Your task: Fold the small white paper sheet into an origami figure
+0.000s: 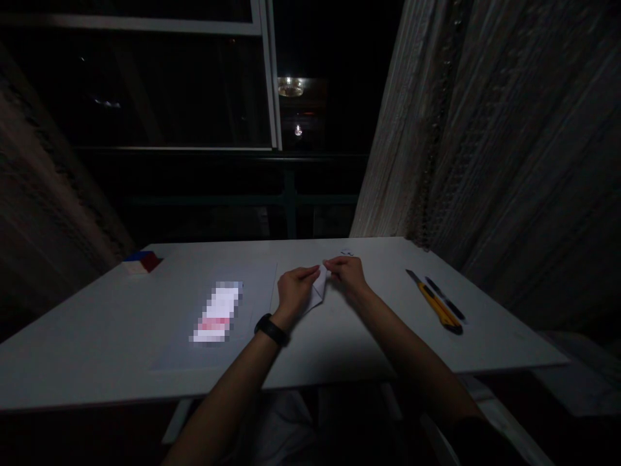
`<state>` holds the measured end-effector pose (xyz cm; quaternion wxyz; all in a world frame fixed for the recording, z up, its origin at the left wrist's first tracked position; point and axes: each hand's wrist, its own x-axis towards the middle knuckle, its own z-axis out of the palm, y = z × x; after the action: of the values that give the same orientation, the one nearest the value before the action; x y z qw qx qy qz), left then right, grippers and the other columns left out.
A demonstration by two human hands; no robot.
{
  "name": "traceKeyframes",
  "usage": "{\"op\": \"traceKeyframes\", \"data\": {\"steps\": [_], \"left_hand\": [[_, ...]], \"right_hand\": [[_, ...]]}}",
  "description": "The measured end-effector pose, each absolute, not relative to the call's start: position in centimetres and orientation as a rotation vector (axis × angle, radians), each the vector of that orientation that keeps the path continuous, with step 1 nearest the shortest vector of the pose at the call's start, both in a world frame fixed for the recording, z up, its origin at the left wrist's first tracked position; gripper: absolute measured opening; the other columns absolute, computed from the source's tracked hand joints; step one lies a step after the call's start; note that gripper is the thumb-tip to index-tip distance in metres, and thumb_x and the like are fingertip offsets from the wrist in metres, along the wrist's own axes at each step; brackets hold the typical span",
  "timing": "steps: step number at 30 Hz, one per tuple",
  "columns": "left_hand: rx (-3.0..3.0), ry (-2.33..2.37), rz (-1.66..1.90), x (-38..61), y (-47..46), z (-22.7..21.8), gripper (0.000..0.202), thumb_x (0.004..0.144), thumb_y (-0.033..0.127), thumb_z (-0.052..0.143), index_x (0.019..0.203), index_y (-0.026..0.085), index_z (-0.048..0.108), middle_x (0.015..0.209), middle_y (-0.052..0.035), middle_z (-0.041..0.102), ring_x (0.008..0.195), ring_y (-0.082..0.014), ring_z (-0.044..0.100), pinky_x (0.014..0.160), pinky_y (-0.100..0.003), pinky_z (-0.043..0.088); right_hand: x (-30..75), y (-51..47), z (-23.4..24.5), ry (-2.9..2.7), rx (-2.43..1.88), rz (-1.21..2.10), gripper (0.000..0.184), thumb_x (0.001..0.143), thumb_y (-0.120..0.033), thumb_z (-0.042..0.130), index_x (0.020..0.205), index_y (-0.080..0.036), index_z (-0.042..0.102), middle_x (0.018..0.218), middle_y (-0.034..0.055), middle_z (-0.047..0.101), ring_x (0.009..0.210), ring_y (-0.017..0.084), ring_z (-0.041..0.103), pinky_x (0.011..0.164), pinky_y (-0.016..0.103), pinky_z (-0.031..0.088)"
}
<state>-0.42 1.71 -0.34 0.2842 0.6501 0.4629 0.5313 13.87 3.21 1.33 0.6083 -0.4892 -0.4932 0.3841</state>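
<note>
Between my two hands a folded piece of white paper (318, 291) is held up just above the white table. My left hand (295, 290), with a dark band on its wrist, pinches the paper's upper left side between thumb and finger. At the paper's top tip, the fingertips of my right hand (347, 272) are closed on its right side. The paper shows a crease and a pointed lower edge; part of it is hidden behind my left hand.
On the white table (121, 336), a lit phone (218, 312) lies on a sheet of paper (262, 285). A coloured cube (141, 261) sits far left. To the right lie a yellow utility knife (436, 304), its blade out, and a pen (445, 299). Small scraps (346, 252) lie behind my right hand.
</note>
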Motion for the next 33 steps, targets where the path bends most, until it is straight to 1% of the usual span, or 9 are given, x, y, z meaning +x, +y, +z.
{"op": "traceKeyframes", "data": {"steps": [6,11,13,17,23,27,33], "left_hand": [[1.721,1.248,1.409,-0.4,1.9,-0.6,0.024,0.072,0.038,0.063,0.091,0.026,0.07,0.093,-0.0031,0.07,0.089,-0.0184,0.063,0.078,-0.027,0.045],[1.664,1.296,1.41,-0.6,2.2,-0.7,0.025,0.07,0.037,0.065,0.09,0.025,0.071,0.092,-0.0045,0.07,0.09,-0.0196,0.063,0.08,-0.029,0.046],[1.646,1.316,1.393,-0.7,2.2,-0.6,0.025,0.07,0.037,0.065,0.09,0.023,0.071,0.091,-0.0054,0.07,0.089,-0.0201,0.064,0.08,-0.03,0.046],[1.634,1.323,1.369,-0.8,2.4,-0.7,0.025,0.069,0.037,0.066,0.088,0.023,0.071,0.091,-0.0058,0.07,0.088,-0.0204,0.064,0.079,-0.03,0.046],[1.65,1.306,1.378,-0.8,2.6,-1.0,0.026,0.069,0.038,0.065,0.089,0.022,0.071,0.092,-0.0064,0.07,0.089,-0.0203,0.064,0.08,-0.03,0.046],[1.641,1.283,1.37,-0.6,2.6,-1.0,0.026,0.069,0.037,0.065,0.089,0.022,0.071,0.092,-0.0067,0.07,0.089,-0.0206,0.064,0.079,-0.03,0.047],[1.608,1.275,1.351,-0.4,2.5,-1.0,0.026,0.067,0.036,0.067,0.09,0.022,0.071,0.093,-0.0066,0.07,0.09,-0.0208,0.063,0.08,-0.03,0.046]], "right_hand": [[13.6,3.2,1.3,-1.14,-1.142,0.797,0.029,0.05,-0.04,0.073,0.053,-0.013,0.063,0.037,-0.0032,0.048,0.036,0.008,0.039,0.038,0.023,0.028],[13.8,3.4,0.5,-1.252,-1.171,0.851,0.034,0.055,-0.046,0.069,0.06,-0.012,0.066,0.037,-0.0023,0.05,0.033,0.008,0.04,0.035,0.021,0.027],[13.7,3.4,0.1,-1.294,-1.202,0.86,0.035,0.056,-0.047,0.068,0.059,-0.012,0.066,0.037,-0.0021,0.05,0.033,0.008,0.04,0.035,0.021,0.028],[13.5,3.4,-0.2,-1.281,-1.209,0.852,0.034,0.055,-0.045,0.07,0.055,-0.012,0.064,0.038,-0.0019,0.05,0.034,0.008,0.041,0.036,0.02,0.03],[13.5,3.2,0.4,-1.223,-1.17,0.918,0.032,0.051,-0.042,0.072,0.058,-0.012,0.064,0.039,-0.0027,0.05,0.033,0.008,0.041,0.036,0.021,0.029],[13.5,3.1,0.6,-1.187,-1.176,0.864,0.03,0.048,-0.04,0.074,0.055,-0.012,0.063,0.039,-0.0027,0.051,0.035,0.009,0.042,0.036,0.022,0.03],[13.8,3.4,0.6,-1.17,-1.131,0.86,0.029,0.049,-0.04,0.073,0.056,-0.014,0.064,0.038,-0.003,0.05,0.035,0.009,0.041,0.037,0.023,0.03]]}}
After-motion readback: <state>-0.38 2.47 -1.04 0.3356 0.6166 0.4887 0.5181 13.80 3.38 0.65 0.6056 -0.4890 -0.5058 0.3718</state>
